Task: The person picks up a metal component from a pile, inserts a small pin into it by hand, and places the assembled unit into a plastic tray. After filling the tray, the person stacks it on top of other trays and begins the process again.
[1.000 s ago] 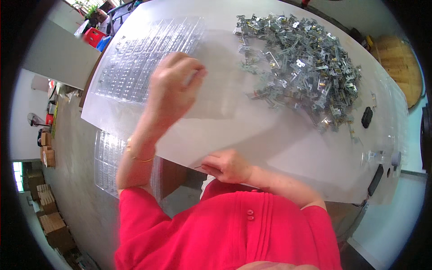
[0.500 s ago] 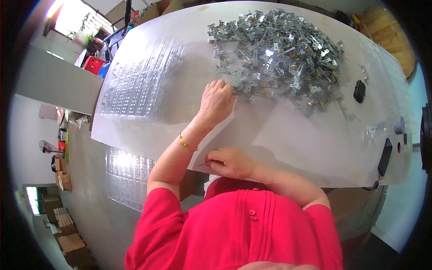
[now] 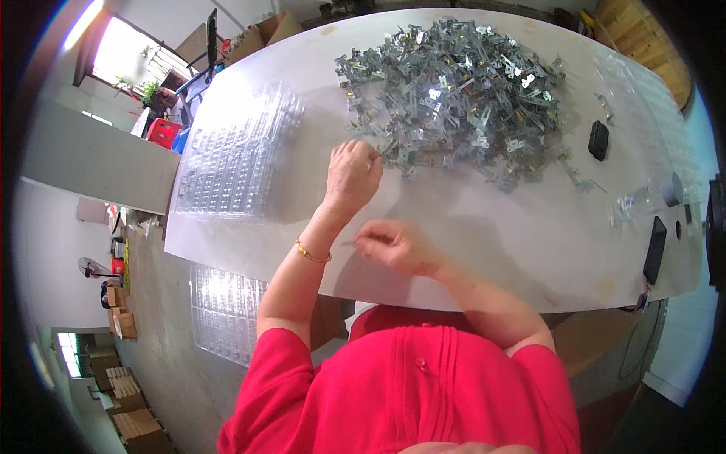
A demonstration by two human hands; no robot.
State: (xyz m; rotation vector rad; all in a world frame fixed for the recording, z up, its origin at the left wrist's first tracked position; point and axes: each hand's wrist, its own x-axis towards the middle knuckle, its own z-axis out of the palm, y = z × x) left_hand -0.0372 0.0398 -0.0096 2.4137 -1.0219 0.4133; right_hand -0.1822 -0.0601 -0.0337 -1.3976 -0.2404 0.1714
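Note:
A large heap of small silvery metal brackets (image 3: 461, 98), some with brass-coloured bits, covers the far middle of the table. At the heap's near left edge is my left hand (image 3: 352, 180), its fingers closed in a pinch on a small metal bracket (image 3: 383, 151), mostly covered by the fingertips. My right hand (image 3: 397, 246), blurred by motion, is over the table closer to my body. A thin, short, dark strip (image 3: 349, 243) sticks out leftward from its pinched fingers; its kind is too small to make out.
Clear plastic trays (image 3: 234, 151) are stacked on the table's left, and another tray (image 3: 227, 314) sits lower beside the table. At the right are a black case (image 3: 598, 141), a dark phone-like slab (image 3: 655, 251), a grey roll (image 3: 671, 189) and clear plastic sheeting (image 3: 643, 106).
My right hand has lifted away from the table's near edge, forward toward my left hand, still with the thin strip. The left hand stays at the heap's edge. The view has shifted slightly.

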